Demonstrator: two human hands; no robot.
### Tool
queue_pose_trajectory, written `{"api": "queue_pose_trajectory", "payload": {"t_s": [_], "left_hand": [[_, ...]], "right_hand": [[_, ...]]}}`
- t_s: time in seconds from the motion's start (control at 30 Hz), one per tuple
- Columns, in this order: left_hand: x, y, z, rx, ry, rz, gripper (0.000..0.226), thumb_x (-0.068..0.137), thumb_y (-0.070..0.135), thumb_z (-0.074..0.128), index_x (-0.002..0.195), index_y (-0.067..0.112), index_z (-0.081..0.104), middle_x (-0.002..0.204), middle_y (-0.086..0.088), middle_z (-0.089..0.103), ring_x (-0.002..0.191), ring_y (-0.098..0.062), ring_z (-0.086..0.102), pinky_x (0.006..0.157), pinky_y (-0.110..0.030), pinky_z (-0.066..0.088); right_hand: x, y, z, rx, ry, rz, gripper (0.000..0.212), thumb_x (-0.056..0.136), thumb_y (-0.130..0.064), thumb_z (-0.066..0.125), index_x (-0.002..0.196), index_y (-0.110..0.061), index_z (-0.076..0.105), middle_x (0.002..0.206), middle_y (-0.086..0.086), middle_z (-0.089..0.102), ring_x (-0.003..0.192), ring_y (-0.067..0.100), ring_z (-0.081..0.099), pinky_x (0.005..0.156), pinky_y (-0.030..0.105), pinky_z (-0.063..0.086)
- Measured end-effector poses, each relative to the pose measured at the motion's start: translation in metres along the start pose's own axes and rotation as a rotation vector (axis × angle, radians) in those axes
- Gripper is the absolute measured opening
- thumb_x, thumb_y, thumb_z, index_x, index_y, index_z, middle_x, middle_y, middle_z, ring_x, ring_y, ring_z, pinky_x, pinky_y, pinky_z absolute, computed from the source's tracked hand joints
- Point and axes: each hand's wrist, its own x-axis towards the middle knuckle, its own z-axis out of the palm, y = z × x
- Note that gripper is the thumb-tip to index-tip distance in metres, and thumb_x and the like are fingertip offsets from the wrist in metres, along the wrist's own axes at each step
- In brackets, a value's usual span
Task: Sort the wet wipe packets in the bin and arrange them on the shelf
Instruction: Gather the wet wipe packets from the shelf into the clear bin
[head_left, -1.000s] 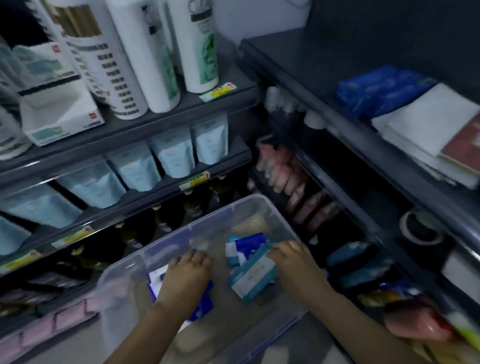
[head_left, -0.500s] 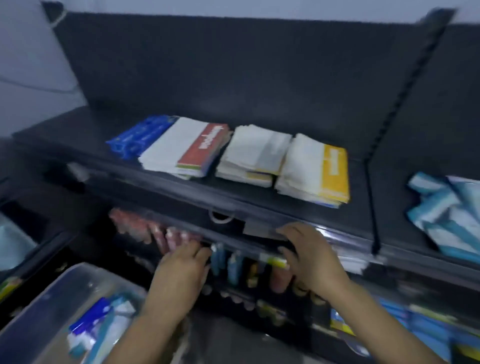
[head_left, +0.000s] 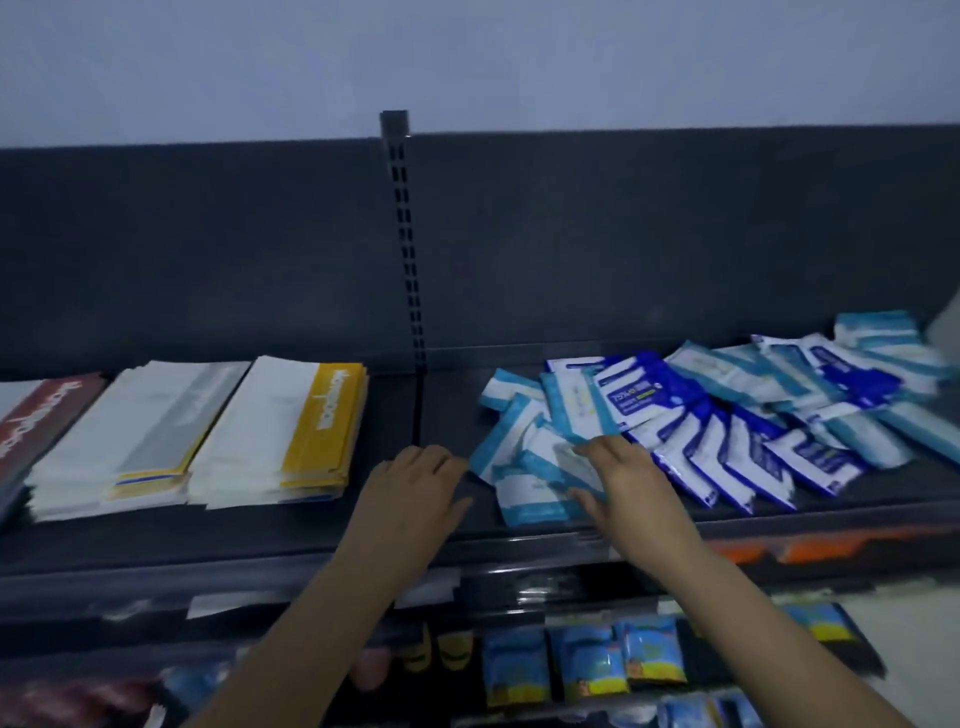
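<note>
A loose pile of wet wipe packets lies on the right half of the dark top shelf (head_left: 395, 525). Light-blue and white packets (head_left: 511, 441) are at the pile's left end, and dark-blue and white packets (head_left: 691, 441) overlap in the middle and right. My right hand (head_left: 623, 483) reaches onto the left end and holds a light-blue packet (head_left: 569, 460) between fingers and thumb. My left hand (head_left: 415, 488) hovers over bare shelf just left of the pile, fingers loosely curled, holding nothing I can see. The bin is out of view.
Flat stacks of white bags with yellow (head_left: 291, 436), grey (head_left: 150, 441) and red (head_left: 31, 421) bands fill the shelf's left half. A slotted upright (head_left: 408, 249) divides the back panel. Small blue and yellow packets (head_left: 592, 665) hang on the shelf below.
The view swung up from the bin to the top shelf. Both hands rose from the bin past the shelf's front edge, and the right hand now lies on the wipe pile.
</note>
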Motion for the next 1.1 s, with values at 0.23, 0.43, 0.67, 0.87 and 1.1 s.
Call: {"api": "queue_pose_trajectory", "payload": {"t_s": [0.23,0.43,0.67,0.87,1.1], "left_hand": [[0.056,0.01,0.043,-0.285,-0.385,-0.085,0.085,0.083,0.067,0.05,0.15,0.026,0.018,0.153,0.006,0.028,0.132,-0.019,0.03,0.105,-0.036,0.034],[0.093,-0.001,0.072,-0.58,-0.538,-0.1,0.112,0.072,0.055,0.073,0.151,0.029,-0.002,0.152,0.008,0.019,0.134,-0.02,0.025,0.108,-0.031,0.026],[0.135,-0.008,0.078,-0.865,-0.419,-0.121,0.075,0.069,0.019,0.084,0.125,0.036,0.036,0.108,0.023,0.05,0.104,-0.002,0.053,0.085,-0.019,0.044],[0.159,-0.015,0.074,-0.534,-0.341,-0.033,0.02,0.081,0.032,0.07,0.074,0.028,0.051,0.083,0.013,0.05,0.083,-0.008,0.053,0.064,-0.026,0.04],[0.173,-0.009,0.069,-0.487,-0.297,-0.065,0.037,0.089,0.033,0.062,0.123,0.023,0.054,0.12,0.007,0.052,0.107,-0.012,0.051,0.083,-0.028,0.042]], "right_hand": [[0.028,0.023,0.011,0.036,-0.147,0.166,0.058,0.093,-0.041,0.051,0.142,-0.014,0.035,0.144,0.006,0.038,0.129,0.025,0.037,0.104,0.031,0.035],[0.059,0.024,0.026,0.155,-0.314,0.379,0.078,0.082,-0.036,0.069,0.146,-0.021,0.027,0.141,0.006,0.04,0.13,0.025,0.035,0.104,0.036,0.037],[0.083,0.021,0.011,-0.067,-0.089,0.414,0.039,0.082,-0.036,0.067,0.106,-0.008,0.059,0.098,0.003,0.048,0.103,0.024,0.049,0.078,0.031,0.037],[0.087,0.065,-0.039,-0.023,0.001,0.611,0.044,0.084,-0.042,0.064,0.065,-0.02,0.031,0.104,0.008,0.04,0.105,0.031,0.042,0.086,0.038,0.04],[0.058,0.139,-0.037,0.01,-0.197,0.962,0.044,0.087,-0.057,0.049,0.076,-0.014,0.047,0.114,0.016,0.047,0.111,0.032,0.046,0.084,0.034,0.032]]}}
